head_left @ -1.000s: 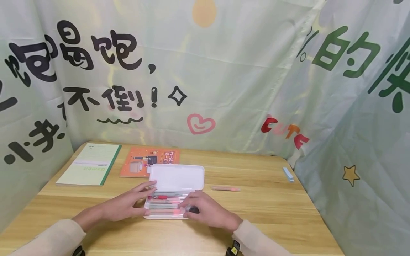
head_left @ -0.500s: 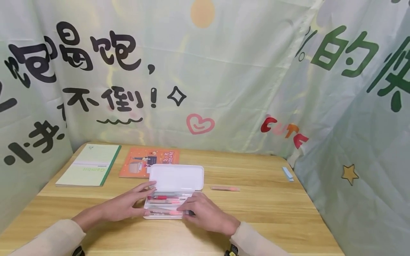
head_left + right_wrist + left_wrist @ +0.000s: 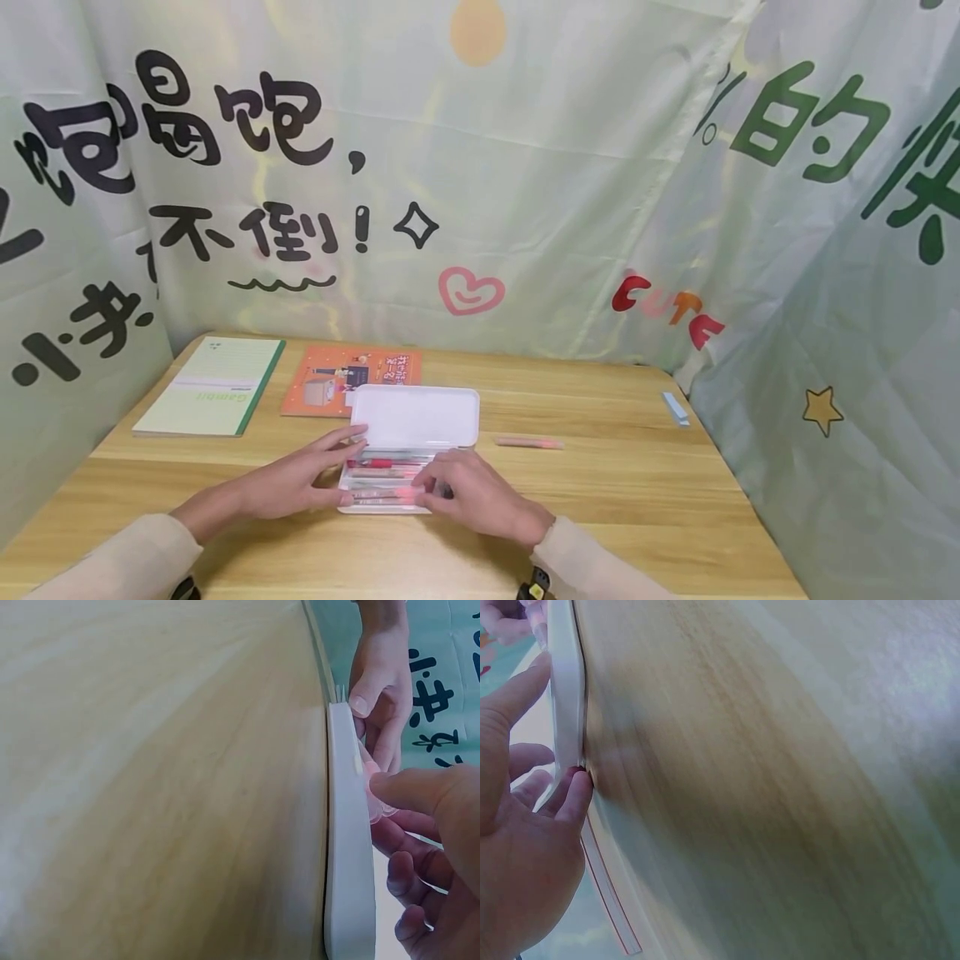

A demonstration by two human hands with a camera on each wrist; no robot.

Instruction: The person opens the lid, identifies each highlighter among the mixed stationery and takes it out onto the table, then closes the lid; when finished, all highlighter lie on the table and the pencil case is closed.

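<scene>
An open white pencil case [image 3: 415, 415] with several pens in its tray stands before me. My left hand [image 3: 281, 483] holds its left side, thumb at the near corner and fingers by the hinge; in the left wrist view its fingers [image 3: 574, 796] bend against the white case wall [image 3: 568, 690]. Over the tray's right end, my right hand [image 3: 483, 496] pinches a pink-tipped pen [image 3: 401, 493] between thumb and fingers. The right wrist view has the thumb of the right hand [image 3: 442, 840] on the pink end [image 3: 375, 796], just inside the case wall [image 3: 351, 847].
One pen [image 3: 528, 442] lies right of the case on the wooden table [image 3: 615, 500]. A blue-and-white eraser-like block [image 3: 675, 409] is near the right edge. At the back left lie a green-edged notebook [image 3: 213, 387] and an orange book [image 3: 318, 392], partly behind the lid.
My right hand has moved slightly left, and the pens under it have shifted towards the tray's near side. The dark end beside its fingers is now mostly covered. My left hand has stayed put.
</scene>
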